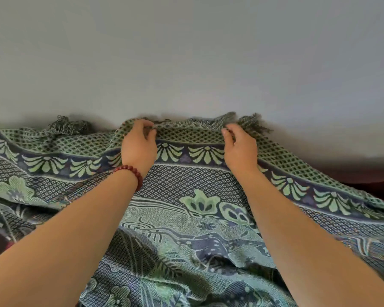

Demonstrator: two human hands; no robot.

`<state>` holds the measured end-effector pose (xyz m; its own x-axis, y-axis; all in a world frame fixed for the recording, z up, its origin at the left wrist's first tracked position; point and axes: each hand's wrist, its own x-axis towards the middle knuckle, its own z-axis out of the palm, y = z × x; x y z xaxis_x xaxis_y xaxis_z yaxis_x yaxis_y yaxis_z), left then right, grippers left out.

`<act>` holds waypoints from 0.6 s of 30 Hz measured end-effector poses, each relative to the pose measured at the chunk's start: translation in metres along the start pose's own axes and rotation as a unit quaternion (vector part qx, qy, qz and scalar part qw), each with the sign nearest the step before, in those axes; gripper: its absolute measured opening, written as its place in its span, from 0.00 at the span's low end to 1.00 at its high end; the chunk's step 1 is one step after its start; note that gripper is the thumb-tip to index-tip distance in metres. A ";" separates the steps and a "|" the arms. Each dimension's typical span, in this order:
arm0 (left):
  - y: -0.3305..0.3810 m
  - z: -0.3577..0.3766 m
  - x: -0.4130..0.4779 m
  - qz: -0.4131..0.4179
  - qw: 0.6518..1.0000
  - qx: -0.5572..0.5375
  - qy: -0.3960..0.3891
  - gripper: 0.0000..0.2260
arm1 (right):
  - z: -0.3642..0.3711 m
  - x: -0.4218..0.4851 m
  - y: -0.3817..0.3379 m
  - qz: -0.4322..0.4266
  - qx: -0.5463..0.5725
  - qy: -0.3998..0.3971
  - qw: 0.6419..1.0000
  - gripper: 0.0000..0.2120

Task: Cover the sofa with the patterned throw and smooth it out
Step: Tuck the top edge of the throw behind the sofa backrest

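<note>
Hands, left hand (139, 145) and right hand (239, 147), pinch throw (186, 218) fringed top edge.

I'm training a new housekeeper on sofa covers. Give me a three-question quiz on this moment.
1. True or false: the left hand and the right hand both pinch the fringed edge of the throw.
2. Which wrist wears the red bead bracelet? A left, B right.
3. Fill in: behind the throw rises a plain grey ____.
Key: 1 true; 2 A; 3 wall.
</note>
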<state>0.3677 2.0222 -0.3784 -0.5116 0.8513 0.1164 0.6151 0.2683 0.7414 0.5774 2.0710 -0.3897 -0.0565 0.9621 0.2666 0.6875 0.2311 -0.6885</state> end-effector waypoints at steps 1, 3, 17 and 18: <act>-0.003 0.005 -0.002 0.004 1.000 0.004 -0.030 0.15 | 0.003 0.000 0.002 0.001 -0.013 -0.007 1.000 0.14; -0.006 0.014 -0.007 0.021 0.997 0.015 -0.077 0.26 | 0.006 0.002 0.003 0.002 -0.033 -0.004 0.999 0.15; -0.001 0.028 -0.015 0.072 0.978 0.033 -0.193 0.20 | 0.003 -0.001 -0.002 0.007 -0.191 -0.106 0.976 0.17; 0.002 0.028 -0.019 0.081 0.978 0.023 -0.189 0.19 | 0.002 -0.005 -0.001 0.004 -0.174 -0.091 0.980 0.16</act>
<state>0.3952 2.0194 -0.3972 -0.1519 0.9880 -0.0298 0.7008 0.1289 0.7016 0.5759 2.0666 -0.3914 -0.1571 0.9809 0.1151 0.8921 0.1909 -0.4096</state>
